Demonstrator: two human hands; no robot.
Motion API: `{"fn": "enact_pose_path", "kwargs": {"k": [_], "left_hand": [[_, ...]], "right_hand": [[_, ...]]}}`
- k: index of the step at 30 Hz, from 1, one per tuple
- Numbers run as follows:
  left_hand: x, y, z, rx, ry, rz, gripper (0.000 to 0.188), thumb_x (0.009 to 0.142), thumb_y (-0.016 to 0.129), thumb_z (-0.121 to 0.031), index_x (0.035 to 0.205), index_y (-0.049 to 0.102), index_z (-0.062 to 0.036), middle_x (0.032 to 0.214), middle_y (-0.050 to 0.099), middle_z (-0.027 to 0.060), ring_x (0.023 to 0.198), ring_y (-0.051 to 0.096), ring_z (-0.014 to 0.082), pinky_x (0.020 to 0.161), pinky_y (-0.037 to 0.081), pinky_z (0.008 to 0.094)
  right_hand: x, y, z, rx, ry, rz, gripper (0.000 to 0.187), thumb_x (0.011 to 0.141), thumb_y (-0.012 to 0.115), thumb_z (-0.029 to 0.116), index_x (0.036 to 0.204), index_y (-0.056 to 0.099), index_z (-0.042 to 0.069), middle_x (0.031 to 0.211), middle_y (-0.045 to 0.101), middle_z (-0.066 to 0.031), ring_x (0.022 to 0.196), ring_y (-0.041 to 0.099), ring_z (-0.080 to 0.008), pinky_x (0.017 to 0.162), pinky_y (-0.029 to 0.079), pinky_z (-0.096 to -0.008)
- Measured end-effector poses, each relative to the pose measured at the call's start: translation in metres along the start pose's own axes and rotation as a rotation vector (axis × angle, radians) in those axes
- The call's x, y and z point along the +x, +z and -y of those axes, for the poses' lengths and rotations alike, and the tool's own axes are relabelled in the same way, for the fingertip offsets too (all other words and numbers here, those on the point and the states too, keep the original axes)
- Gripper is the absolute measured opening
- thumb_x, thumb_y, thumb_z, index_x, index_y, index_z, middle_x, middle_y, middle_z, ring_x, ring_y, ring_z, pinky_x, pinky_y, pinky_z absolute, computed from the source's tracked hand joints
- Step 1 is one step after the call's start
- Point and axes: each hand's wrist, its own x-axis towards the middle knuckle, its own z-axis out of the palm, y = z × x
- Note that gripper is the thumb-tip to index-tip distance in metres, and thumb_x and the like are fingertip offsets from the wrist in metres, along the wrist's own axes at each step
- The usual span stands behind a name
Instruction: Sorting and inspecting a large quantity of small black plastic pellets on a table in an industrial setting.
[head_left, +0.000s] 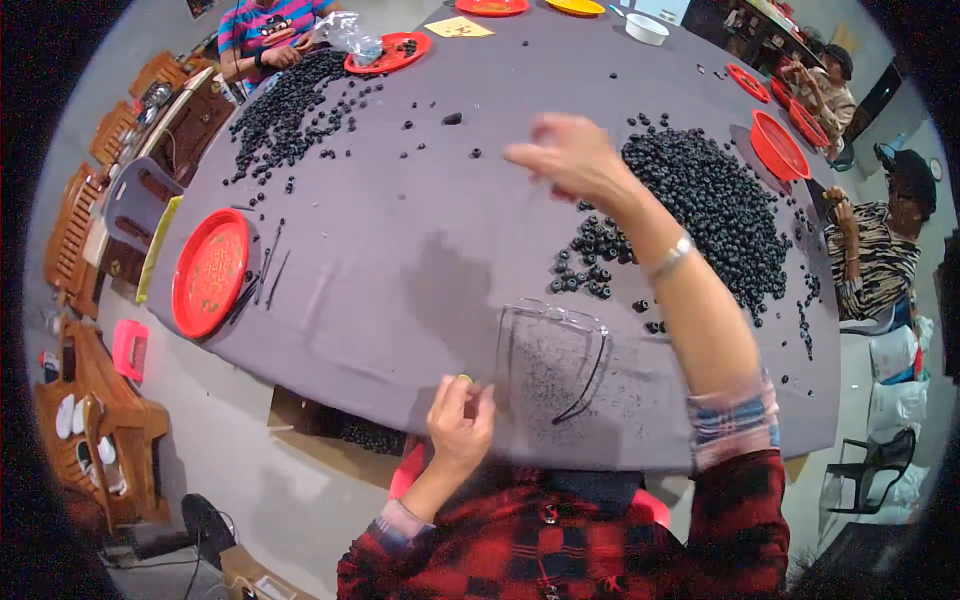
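My left hand (460, 425) is at the near edge of the table, its fingertips pinched together. A tiny yellowish spot shows at the fingertips, too small to name. My right hand (575, 158) is stretched out over the middle of the table, smeared by motion, so its grip is unclear. Beside its forearm lies a large heap of small black round pieces with holes (700, 200), with looser ones (590, 260) at its left side. A pair of eyeglasses (555, 318) rests on the grey cloth near me, with dark crumbs scattered around it.
A red tray (210, 273) and thin dark tools (268, 265) lie at the left. Another black heap (290, 105) is at the far left, by a co-worker in a striped shirt. Two more people sit at the right near red trays (779, 146). A white bowl (647, 29) stands far back.
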Motion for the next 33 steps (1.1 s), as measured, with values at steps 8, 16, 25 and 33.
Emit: {"fn": "enact_pose_path", "kwargs": {"k": [8,16,25,33], "left_hand": [[0.0,-0.003,-0.001,0.05,0.025,0.077,0.015,0.072,0.063,0.0,0.08,0.051,-0.0027,0.07,0.048,0.0088,0.055,0.053,0.0223,0.047,0.042,0.0323],[0.004,-0.007,0.001,0.006,-0.029,0.166,0.008,0.077,0.055,0.005,0.084,0.052,0.001,0.076,0.047,0.0072,0.059,0.047,0.0138,0.051,0.04,0.0247],[0.012,0.0,-0.017,-0.192,-0.171,0.229,0.026,0.08,0.062,-0.004,0.101,0.05,0.0035,0.08,0.046,0.0081,0.062,0.049,0.0147,0.056,0.042,0.0279],[0.022,0.003,-0.025,0.135,0.007,0.288,0.042,0.073,0.071,-0.01,0.106,0.047,0.0028,0.079,0.051,0.0094,0.059,0.051,0.0197,0.061,0.044,0.0331]], "right_hand": [[-0.161,-0.047,-0.114,-0.134,0.034,-0.148,0.014,0.079,0.06,0.01,0.069,0.058,0.0,0.055,0.049,0.002,0.049,0.043,-0.0029,0.043,0.033,-0.0215],[-0.304,-0.091,-0.198,-0.253,0.433,-0.409,0.012,0.076,0.062,0.009,0.08,0.058,-0.002,0.06,0.047,0.0044,0.059,0.042,-0.0036,0.052,0.036,-0.0209],[-0.308,-0.062,-0.207,-0.225,0.475,-0.477,0.026,0.069,0.072,0.018,0.082,0.06,-0.001,0.065,0.057,-0.0021,0.061,0.053,-0.0105,0.056,0.044,-0.0261],[-0.288,-0.052,-0.194,-0.407,0.559,-0.369,0.029,0.065,0.075,0.021,0.079,0.059,0.0,0.065,0.059,-0.0124,0.06,0.058,-0.0201,0.054,0.046,-0.0322]]}}
